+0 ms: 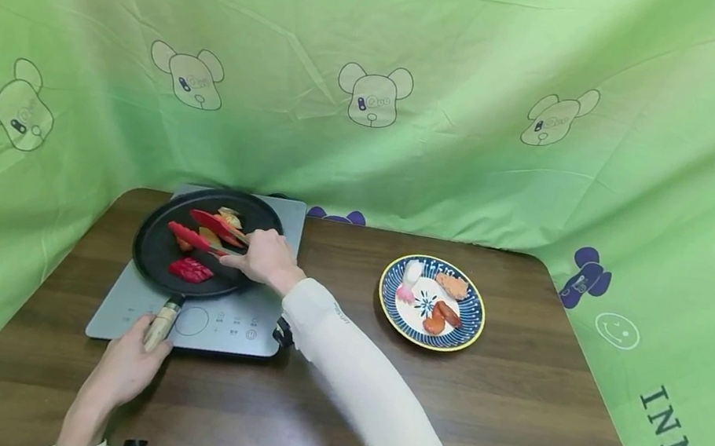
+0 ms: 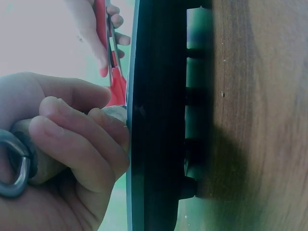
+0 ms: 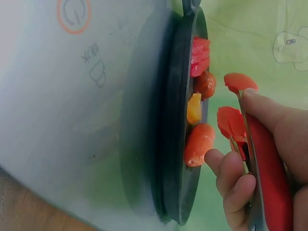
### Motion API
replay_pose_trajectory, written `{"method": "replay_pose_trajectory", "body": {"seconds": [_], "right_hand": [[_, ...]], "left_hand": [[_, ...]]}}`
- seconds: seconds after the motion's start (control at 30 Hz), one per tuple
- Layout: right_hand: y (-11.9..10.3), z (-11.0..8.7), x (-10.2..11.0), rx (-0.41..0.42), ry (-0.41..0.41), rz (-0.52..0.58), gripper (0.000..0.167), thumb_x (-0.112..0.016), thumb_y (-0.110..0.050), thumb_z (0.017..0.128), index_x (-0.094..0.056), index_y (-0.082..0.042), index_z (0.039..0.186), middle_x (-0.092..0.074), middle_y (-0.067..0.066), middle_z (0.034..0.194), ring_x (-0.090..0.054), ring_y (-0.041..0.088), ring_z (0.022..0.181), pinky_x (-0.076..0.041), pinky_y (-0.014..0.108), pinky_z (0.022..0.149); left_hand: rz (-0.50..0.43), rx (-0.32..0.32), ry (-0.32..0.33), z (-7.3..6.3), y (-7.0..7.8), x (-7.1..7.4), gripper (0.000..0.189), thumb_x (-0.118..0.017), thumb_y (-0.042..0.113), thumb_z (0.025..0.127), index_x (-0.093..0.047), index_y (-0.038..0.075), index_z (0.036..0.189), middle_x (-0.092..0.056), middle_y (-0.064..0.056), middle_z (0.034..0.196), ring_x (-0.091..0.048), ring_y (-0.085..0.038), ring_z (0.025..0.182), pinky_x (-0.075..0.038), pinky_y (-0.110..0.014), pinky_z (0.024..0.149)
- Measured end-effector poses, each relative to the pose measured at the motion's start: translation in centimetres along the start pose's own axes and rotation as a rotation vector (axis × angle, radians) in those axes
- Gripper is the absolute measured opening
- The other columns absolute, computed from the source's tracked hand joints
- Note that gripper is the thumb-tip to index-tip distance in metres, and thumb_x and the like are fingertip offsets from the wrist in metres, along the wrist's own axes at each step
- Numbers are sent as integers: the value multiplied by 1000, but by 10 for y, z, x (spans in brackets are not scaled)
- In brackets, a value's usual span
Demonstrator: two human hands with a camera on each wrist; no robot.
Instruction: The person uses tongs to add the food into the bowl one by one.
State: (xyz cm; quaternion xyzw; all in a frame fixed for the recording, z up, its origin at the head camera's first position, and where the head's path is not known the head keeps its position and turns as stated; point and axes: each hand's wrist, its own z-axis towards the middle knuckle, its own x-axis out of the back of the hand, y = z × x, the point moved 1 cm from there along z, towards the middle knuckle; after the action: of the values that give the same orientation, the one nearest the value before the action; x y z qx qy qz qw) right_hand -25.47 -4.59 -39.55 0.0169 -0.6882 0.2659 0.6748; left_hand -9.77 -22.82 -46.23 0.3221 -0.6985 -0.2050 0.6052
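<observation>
My left hand [image 1: 127,364] grips the light handle [image 1: 162,326] of a black frying pan [image 1: 154,243]; in the left wrist view its fingers wrap round the handle, which ends in a metal ring [image 2: 21,171]. My right hand [image 1: 266,259] holds red-tipped tongs [image 1: 193,236] above the pan, their two tips spread apart. Nothing shows between the tips in the right wrist view. In the pan lie a dark red meat piece [image 1: 191,270], a brown-red piece [image 3: 205,84], a yellow piece [image 3: 194,109] and an orange-pink roll [image 3: 199,145].
The pan sits on a grey induction cooker [image 1: 120,305] on a wooden table [image 1: 311,406]. To the right stands a blue-patterned plate [image 1: 389,304] with a white-and-pink piece [image 1: 409,280], a breaded-looking piece [image 1: 452,285] and small brown sausages [image 1: 441,317]. A green curtain [image 1: 293,20] hangs behind.
</observation>
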Motion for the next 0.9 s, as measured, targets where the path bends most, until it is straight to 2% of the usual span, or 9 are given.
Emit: {"method": "replay_pose_trajectory", "body": {"seconds": [0.2, 0.33, 0.43, 0.6, 0.67, 0.8, 0.9], "right_hand": [[7, -6, 6, -3, 14, 7, 48, -66, -59, 78, -71, -15, 94, -59, -4, 75, -53, 13, 64, -40, 26, 53], [16, -10, 12, -17, 12, 13, 48, -66, -59, 78, -71, -14, 96, -58, -2, 73, -51, 13, 63, -39, 27, 50], [24, -14, 16, -24, 4, 26, 44, -66, -59, 79, -67, -16, 88, -53, -2, 66, -49, 13, 57, -37, 27, 48], [38, -23, 24, -33, 21, 4, 43, -66, -59, 79, -64, -16, 83, -53, -2, 65, -49, 14, 54, -38, 28, 47], [43, -27, 27, -34, 28, 3, 44, -66, -58, 80, -67, -15, 90, -54, -1, 66, -49, 14, 55, -37, 29, 47], [53, -37, 35, -36, 33, 1, 53, -66, -56, 80, -68, -16, 114, -55, 0, 69, -48, 15, 56, -37, 30, 46], [59, -44, 40, -31, 39, -9, 52, -66, -57, 80, -68, -16, 113, -54, 0, 67, -48, 16, 58, -37, 30, 48]], "left_hand": [[8, 6, -3, 0, 0, -1, 58, -49, 23, 93, -27, -4, 139, -53, -23, 94, -48, -24, 64, -37, -35, 52], [19, 9, -6, 1, 1, 1, 59, -50, 24, 94, -25, -5, 140, -53, -25, 97, -49, -25, 66, -38, -35, 52], [18, 22, -17, 1, 2, 2, 61, -49, 24, 94, -23, -6, 141, -52, -26, 99, -48, -25, 67, -38, -35, 52], [14, 36, -24, 1, 3, 2, 62, -48, 25, 95, -22, -7, 141, -51, -28, 101, -49, -26, 68, -38, -35, 53], [15, 39, -25, 1, 3, 1, 61, -48, 25, 94, -22, -6, 141, -51, -28, 101, -49, -25, 68, -38, -34, 52], [16, 30, -19, 1, 2, 0, 59, -47, 24, 93, -25, -5, 139, -52, -24, 95, -48, -25, 65, -37, -34, 51], [16, 18, -7, 0, 1, 0, 57, -47, 23, 93, -27, -4, 138, -53, -21, 90, -47, -24, 63, -37, -35, 51]]}}
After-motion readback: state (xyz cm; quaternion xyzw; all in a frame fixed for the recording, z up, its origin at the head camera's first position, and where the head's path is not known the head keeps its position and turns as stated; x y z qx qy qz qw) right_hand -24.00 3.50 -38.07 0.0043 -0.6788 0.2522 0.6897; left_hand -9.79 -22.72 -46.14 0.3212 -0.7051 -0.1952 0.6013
